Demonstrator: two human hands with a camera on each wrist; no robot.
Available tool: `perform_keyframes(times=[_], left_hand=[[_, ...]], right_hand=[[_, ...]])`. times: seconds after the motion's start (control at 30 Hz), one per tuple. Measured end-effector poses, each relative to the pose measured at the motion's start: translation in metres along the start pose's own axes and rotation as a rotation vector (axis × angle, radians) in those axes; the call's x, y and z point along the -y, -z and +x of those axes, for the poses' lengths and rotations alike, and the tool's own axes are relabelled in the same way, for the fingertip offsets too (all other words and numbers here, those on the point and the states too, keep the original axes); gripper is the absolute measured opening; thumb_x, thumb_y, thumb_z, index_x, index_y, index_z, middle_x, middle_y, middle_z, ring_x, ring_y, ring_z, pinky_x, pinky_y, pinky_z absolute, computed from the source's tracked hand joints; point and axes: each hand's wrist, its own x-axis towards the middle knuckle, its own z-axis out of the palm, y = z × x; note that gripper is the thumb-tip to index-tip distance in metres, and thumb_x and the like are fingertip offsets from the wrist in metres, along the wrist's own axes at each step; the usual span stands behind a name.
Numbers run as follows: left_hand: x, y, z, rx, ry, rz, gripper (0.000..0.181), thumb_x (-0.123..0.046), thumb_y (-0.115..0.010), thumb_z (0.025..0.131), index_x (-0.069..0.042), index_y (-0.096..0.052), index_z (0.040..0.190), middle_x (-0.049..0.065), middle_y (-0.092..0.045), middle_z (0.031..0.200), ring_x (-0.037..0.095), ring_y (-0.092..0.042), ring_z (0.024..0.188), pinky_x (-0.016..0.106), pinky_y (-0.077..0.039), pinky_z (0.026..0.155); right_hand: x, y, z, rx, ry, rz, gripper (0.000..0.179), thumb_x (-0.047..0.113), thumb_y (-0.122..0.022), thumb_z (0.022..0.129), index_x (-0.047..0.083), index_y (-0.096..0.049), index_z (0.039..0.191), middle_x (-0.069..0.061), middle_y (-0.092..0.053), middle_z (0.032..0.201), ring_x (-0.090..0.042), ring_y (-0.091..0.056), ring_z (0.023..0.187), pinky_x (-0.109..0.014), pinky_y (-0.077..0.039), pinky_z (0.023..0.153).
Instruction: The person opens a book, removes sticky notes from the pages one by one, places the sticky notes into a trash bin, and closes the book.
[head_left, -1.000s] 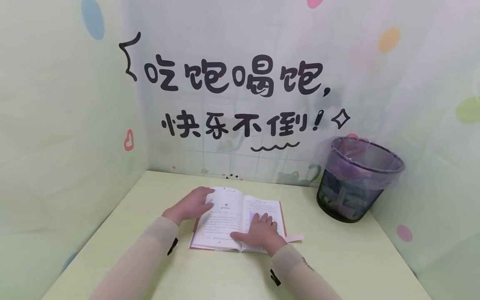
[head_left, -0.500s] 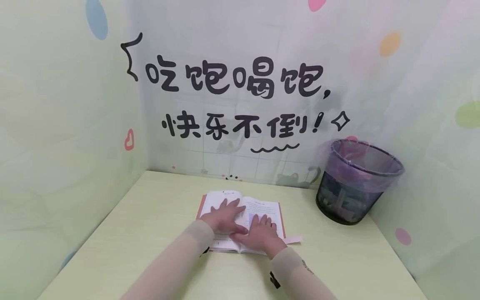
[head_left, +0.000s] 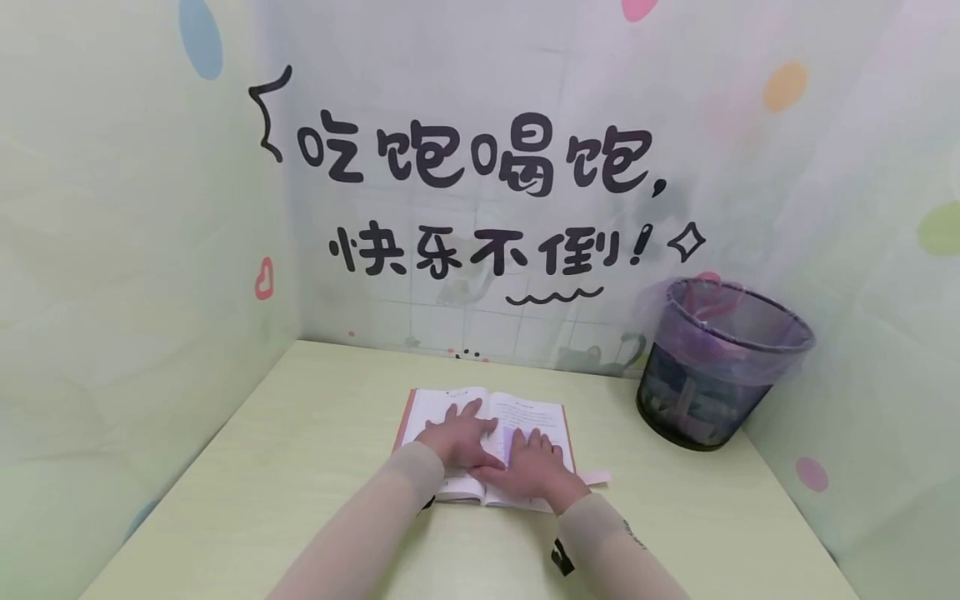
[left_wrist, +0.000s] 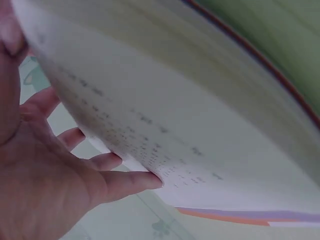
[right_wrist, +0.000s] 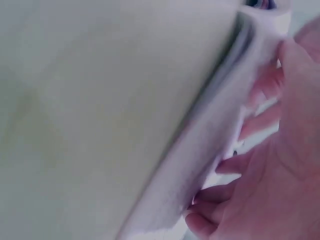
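Note:
An open book with printed white pages and an orange cover edge lies on the table. Spread over its left page near the spine is my left hand, fingers straight and resting on the paper. On the right page rests my right hand, fingers extended, partly covering a purple patch. The two thumbs meet near the gutter. From under the right page's edge a pink paper strip sticks out. In the left wrist view the fingertips touch the printed page; the right wrist view shows the other page under my fingers.
A dark wastebasket with a purple bag liner stands at the back right of the pale yellow table. Behind it hangs a light backdrop with large black lettering, and similar sheets close off both sides.
My left hand has moved from the left page's outer edge rightward to near the spine, then stayed there. My right hand has kept its place on the right page.

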Motion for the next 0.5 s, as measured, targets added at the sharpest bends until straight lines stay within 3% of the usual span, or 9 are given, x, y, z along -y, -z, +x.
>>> perform_keyframes(times=[0.13, 0.2, 0.27, 0.37, 0.5], left_hand=[[-0.004, -0.005, -0.001, -0.015, -0.005, 0.012, 0.088, -0.054, -0.087, 0.089, -0.023, -0.054, 0.164, 0.01, -0.015, 0.186, 0.055, -0.013, 0.168, 0.091, -0.015, 0.123], [-0.006, -0.006, -0.002, -0.021, -0.003, 0.013, 0.088, -0.052, -0.088, 0.089, -0.022, -0.054, 0.164, 0.01, -0.015, 0.186, 0.056, -0.013, 0.168, 0.091, -0.015, 0.123], [-0.007, -0.006, -0.003, -0.024, 0.0, 0.011, 0.088, -0.051, -0.088, 0.089, -0.022, -0.054, 0.164, 0.011, -0.016, 0.186, 0.056, -0.013, 0.168, 0.09, -0.016, 0.123], [-0.007, -0.006, -0.003, -0.023, 0.003, 0.004, 0.088, -0.051, -0.088, 0.089, -0.022, -0.054, 0.164, 0.01, -0.015, 0.186, 0.055, -0.012, 0.168, 0.088, -0.016, 0.125], [-0.007, -0.004, -0.004, -0.026, 0.005, 0.001, 0.087, -0.051, -0.089, 0.089, -0.022, -0.054, 0.164, 0.01, -0.016, 0.186, 0.054, -0.013, 0.169, 0.087, -0.016, 0.126]], right_hand=[[-0.015, 0.013, 0.0, 0.079, 0.057, 0.015, 0.123, 0.082, -0.068, 0.09, -0.005, -0.031, 0.169, -0.037, -0.029, 0.174, -0.056, -0.024, 0.165, -0.074, -0.023, 0.132], [-0.023, 0.019, 0.002, 0.096, 0.087, 0.029, 0.109, 0.068, -0.075, 0.092, -0.007, -0.041, 0.164, -0.033, -0.042, 0.169, -0.053, -0.035, 0.162, -0.071, -0.031, 0.131], [-0.031, 0.023, 0.005, 0.065, 0.092, 0.062, 0.09, 0.049, -0.078, 0.095, -0.008, -0.048, 0.158, -0.032, -0.052, 0.161, -0.051, -0.045, 0.155, -0.068, -0.037, 0.129], [-0.038, 0.026, 0.01, -0.044, 0.023, 0.118, 0.066, 0.026, -0.075, 0.098, -0.006, -0.056, 0.151, -0.029, -0.061, 0.149, -0.048, -0.056, 0.143, -0.066, -0.044, 0.124], [-0.042, 0.026, 0.016, -0.147, -0.098, 0.174, 0.061, 0.018, -0.073, 0.098, -0.003, -0.056, 0.152, -0.027, -0.06, 0.144, -0.044, -0.059, 0.136, -0.065, -0.048, 0.12]])
